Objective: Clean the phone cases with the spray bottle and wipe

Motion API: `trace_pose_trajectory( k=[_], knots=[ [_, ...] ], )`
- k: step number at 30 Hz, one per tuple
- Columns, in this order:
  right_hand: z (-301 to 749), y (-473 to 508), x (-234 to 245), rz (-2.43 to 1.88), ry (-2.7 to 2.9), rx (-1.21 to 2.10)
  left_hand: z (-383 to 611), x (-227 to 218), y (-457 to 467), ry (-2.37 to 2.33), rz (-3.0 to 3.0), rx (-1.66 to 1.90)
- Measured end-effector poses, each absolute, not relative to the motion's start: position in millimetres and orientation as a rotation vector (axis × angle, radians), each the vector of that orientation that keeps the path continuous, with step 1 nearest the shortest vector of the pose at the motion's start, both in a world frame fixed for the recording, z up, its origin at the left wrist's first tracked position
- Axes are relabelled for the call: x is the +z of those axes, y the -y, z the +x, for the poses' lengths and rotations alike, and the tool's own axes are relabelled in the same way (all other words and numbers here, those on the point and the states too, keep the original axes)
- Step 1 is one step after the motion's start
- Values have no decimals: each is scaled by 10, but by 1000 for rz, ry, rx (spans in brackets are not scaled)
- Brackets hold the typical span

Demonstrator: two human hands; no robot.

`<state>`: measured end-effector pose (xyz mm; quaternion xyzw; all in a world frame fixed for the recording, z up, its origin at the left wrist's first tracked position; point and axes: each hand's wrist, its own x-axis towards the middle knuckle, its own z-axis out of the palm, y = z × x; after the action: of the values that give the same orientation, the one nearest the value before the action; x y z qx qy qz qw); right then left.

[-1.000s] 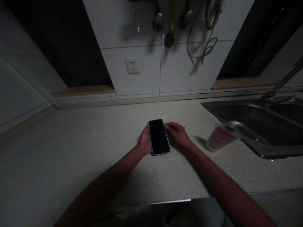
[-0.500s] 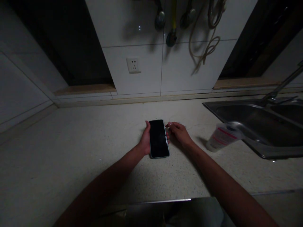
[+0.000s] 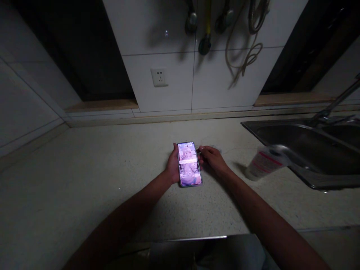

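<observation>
Smartphone (image 3: 189, 164) lies screen-up near the middle of the speckled stone countertop (image 3: 84, 195), its display lit with a pink and lilac picture too small to read. The left hand (image 3: 173, 165) cups the phone's left long edge in a cradling hold, its fingers seeming to pass beneath the phone. The right hand (image 3: 213, 160) rests just beside the right edge, loosely curled, with its fingertips (image 3: 200, 150) at the phone; whether they grip anything there cannot be told.

As far as the pictures show, the screen is on and the phone stays in both hands. It sits well back from the near counter edge and its metal strip (image 3: 182, 237). A long stretch of countertop runs left of the hands. On the right, a tipped plastic cup (image 3: 266, 163) leans near the stainless steel sink (image 3: 253, 125), not far from the right hand. A wall socket (image 3: 159, 77) and hanging hoses (image 3: 244, 48) mark the tiled far wall (image 3: 219, 82).
</observation>
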<state>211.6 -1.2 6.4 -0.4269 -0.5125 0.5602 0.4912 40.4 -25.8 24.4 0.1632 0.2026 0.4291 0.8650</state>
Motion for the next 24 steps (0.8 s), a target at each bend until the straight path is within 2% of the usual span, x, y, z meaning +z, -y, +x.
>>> trace_pose_trajectory(
  k=[12, 19, 24],
  knots=[
    [2137, 46, 156, -979, 1297, 1502, 389, 255, 218, -487, 315, 1014],
    [2177, 92, 239, -1053, 1363, 1676, 334, 222, 197, -473, 368, 984],
    [2250, 143, 265, -1051, 1455, 1840, 303, 266, 194, -585, 388, 1091]
  ],
)
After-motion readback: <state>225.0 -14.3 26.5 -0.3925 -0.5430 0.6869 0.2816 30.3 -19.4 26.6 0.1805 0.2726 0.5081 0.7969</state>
